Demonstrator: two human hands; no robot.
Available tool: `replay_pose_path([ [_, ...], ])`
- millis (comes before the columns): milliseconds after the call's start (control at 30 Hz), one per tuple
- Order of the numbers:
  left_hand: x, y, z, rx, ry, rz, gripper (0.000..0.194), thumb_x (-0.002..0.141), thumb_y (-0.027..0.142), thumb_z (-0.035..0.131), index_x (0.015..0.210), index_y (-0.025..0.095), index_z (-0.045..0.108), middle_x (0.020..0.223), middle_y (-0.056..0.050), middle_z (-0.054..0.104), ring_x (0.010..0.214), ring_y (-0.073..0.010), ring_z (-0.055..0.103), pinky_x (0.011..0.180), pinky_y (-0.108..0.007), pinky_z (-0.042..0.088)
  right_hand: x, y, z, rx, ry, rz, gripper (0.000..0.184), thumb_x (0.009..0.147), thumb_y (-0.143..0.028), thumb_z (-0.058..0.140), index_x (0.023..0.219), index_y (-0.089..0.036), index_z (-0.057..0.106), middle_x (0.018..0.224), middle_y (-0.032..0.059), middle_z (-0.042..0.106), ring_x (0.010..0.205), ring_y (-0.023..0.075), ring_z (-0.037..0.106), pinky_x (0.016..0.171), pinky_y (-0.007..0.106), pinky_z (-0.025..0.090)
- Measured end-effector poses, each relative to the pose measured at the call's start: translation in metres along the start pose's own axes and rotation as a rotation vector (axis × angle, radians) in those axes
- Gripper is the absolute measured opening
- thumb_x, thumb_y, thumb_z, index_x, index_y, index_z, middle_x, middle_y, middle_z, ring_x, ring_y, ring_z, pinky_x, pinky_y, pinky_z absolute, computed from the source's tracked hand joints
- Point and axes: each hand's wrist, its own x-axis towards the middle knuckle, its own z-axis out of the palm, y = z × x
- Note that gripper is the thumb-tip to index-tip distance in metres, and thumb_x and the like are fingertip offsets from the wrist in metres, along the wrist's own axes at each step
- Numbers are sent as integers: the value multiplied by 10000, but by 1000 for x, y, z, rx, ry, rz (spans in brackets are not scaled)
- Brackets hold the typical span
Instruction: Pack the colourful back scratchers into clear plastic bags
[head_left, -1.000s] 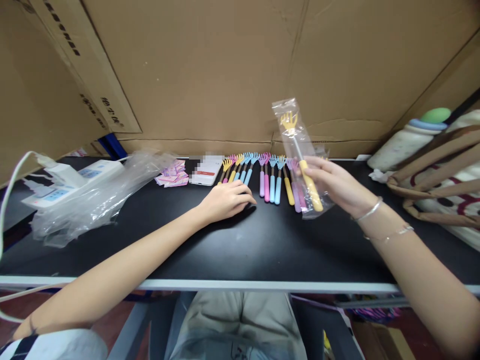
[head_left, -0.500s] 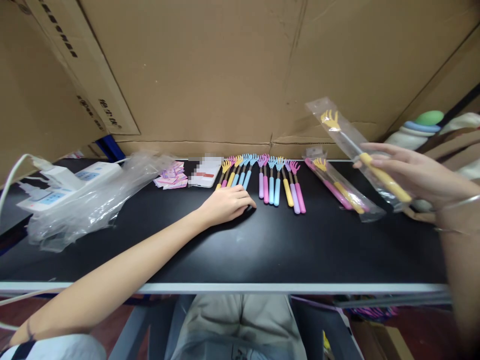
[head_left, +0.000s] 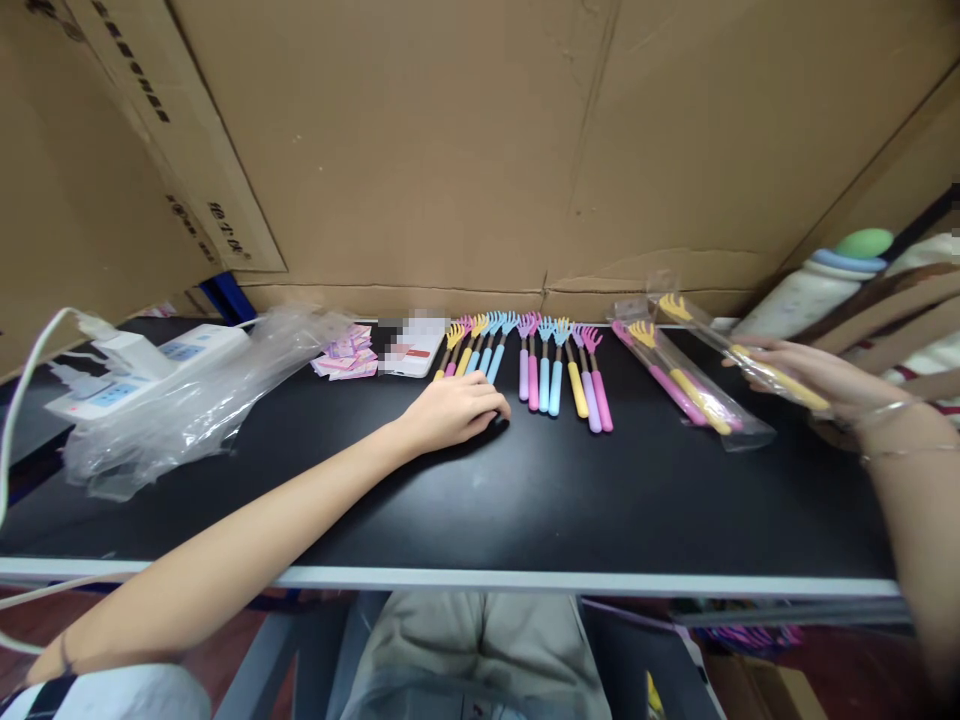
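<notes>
My right hand grips a yellow back scratcher in a clear plastic sleeve, its claw end pointing left and away. Just left of it, more bagged back scratchers, pink and yellow, lie on the black table. My left hand rests on the tabletop, fingers loosely bent and nothing visible in them. Beyond its knuckles, a group of yellow, pink and blue back scratchers is partly hidden by the hand. A second row of unbagged back scratchers, in several colours, lies to its right.
A clear plastic bag lies at left against a white power strip. Small pink printed cards and a white phone-like object sit at the back. Cardboard walls the table's rear. A white bottle stands at right.
My right hand has lowered the bagged yellow back scratcher toward the table, beside the other bagged ones. My left hand has stayed in place.
</notes>
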Motion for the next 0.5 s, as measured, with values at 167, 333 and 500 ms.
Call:
replay_pose_path([
  [167, -1, -1, 1, -12, -1, -3, 208, 902, 180, 453, 956, 242, 644, 861, 8, 651, 897, -120, 562, 662, -210, 407, 2, 5, 2, 207, -22, 110, 181, 824, -154, 589, 949, -230, 696, 1101, 115, 664, 845, 133, 632, 775, 223, 442],
  [333, 0, -2, 2, -23, -2, 9, 202, 888, 161, 464, 989, 229, 625, 877, 4, 647, 887, -127, 566, 697, -217, 416, -4, 3, 9, 275, -74, 188, 147, 811, -219, 634, 952, -212, 676, 1155, 140, 627, 851, 144, 624, 759, 247, 440],
  [500, 0, -2, 1, -19, -7, 31, 209, 881, 145, 460, 1008, 215, 610, 905, -2, 649, 898, -135, 566, 718, -226, 420, 10, 20, 7, 154, -62, 139, 131, 808, -200, 617, 922, -228, 677, 1141, 125, 623, 917, 165, 601, 740, 246, 443],
])
